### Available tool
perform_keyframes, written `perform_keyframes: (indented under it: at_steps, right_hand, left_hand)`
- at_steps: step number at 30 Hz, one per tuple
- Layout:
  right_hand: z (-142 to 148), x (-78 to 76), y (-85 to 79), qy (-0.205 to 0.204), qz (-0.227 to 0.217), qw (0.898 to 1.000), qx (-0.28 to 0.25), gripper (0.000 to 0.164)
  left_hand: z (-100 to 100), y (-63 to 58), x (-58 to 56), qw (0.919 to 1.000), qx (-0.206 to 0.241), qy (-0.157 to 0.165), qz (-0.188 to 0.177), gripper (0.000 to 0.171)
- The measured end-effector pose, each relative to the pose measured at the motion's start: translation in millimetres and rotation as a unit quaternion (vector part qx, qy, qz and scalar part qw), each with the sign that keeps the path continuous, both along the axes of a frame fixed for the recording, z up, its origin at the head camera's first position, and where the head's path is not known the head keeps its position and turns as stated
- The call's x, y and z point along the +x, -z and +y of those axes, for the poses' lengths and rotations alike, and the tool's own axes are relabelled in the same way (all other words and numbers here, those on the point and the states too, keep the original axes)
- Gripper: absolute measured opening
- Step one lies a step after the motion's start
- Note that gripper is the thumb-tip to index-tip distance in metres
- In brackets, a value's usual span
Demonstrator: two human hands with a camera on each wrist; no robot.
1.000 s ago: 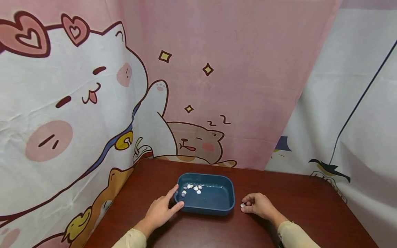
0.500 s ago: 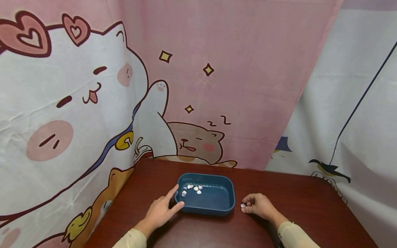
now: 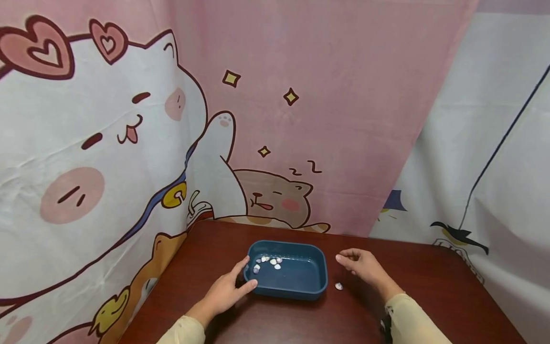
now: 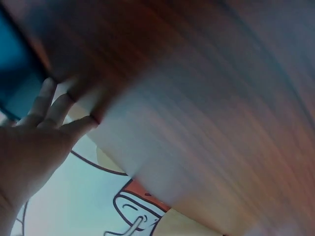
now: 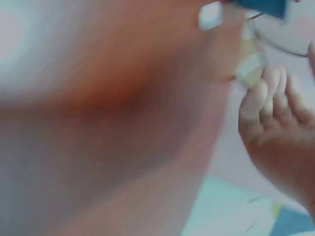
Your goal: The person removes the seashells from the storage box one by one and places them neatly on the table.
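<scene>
A blue rectangular plastic bin (image 3: pixel 296 292) stands on the table, with several small whitish shells (image 3: pixel 273 262) toward its left end. My left hand (image 3: pixel 225 291) rests at that end, thumb at the near corner and straight fingers along the outer wall. In the left wrist view the left hand (image 4: pixel 39 142) has its fingertips by the bin (image 4: pixel 15 69). A single white shell (image 3: pixel 339 286) with a darker patch lies on the table right of the bin. Beyond that shell my right hand (image 3: pixel 365 268) hovers with loosely bent fingers, holding nothing; the right wrist view shows the lone shell (image 5: pixel 210 15) apart from them.
The dark red-brown wooden table (image 3: pixel 275 320) stretches around the bin. Cartoon-printed cloth (image 3: pixel 343 119) hangs along its back and sides, close behind the table's far edge.
My right hand has let go of the shell and moved up and away from it, leaving it on the table. The left hand and the bin stay in place.
</scene>
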State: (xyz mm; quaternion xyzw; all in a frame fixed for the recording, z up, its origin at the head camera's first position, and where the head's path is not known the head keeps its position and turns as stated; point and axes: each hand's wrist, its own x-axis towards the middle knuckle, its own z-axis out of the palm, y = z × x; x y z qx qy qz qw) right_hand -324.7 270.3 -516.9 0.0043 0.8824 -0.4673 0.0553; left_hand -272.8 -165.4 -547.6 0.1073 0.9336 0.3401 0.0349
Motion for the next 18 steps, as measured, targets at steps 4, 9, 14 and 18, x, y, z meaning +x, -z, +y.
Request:
perform_keyframes:
  at_steps: [4,9,14,18]
  right_hand:
    - [-38,-10.9,-23.5,0.013,0.042,0.999,-0.013,0.056]
    - [-112,-18.3,-25.0,-0.045,0.108,0.992,0.056,0.040]
    - [-172,-14.5,0.9,-0.149,0.115,0.967,0.171,0.036]
    - [-197,-14.7,19.1,-0.164,0.130,0.946,0.248,0.033]
  left_hand:
    - [-1,-2.9,0.5,0.9993,0.023,-0.007,-0.028,0.087]
    - [-3,-3.5,0.9,0.9976,0.042,-0.025,-0.050,0.089]
    - [-3,-3.1,3.0,0.9962,0.065,-0.027,-0.050,0.087]
    - [-1,-0.1,2.2,0.9953,0.077,-0.023,-0.054,0.088]
